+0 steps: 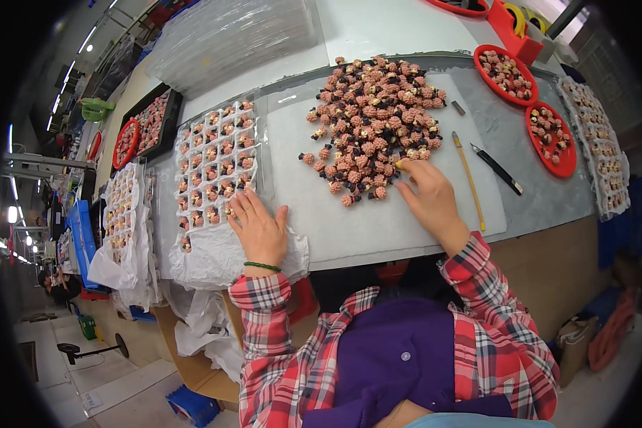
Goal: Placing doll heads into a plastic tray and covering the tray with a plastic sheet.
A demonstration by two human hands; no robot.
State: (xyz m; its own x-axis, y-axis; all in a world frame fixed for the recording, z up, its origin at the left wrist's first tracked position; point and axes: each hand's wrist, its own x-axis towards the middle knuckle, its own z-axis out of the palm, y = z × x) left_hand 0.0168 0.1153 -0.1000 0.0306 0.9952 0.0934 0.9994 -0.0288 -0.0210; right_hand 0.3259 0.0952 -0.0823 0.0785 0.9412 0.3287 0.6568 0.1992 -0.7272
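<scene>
Lying heaped, pink figurines (378, 118), at right fingertips (406, 167)

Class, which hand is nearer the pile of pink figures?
Right: the right hand is at the edge of the pile; the left hand is left of it, at the tray.

Small pink-and-black figurines (379, 118) lie heaped right of a white compartmented tray (201, 232) holding more.

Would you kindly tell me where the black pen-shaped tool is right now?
In the head view, the black pen-shaped tool lies to the right of the right hand, between the thin yellow stick and the lower red dish.
</scene>
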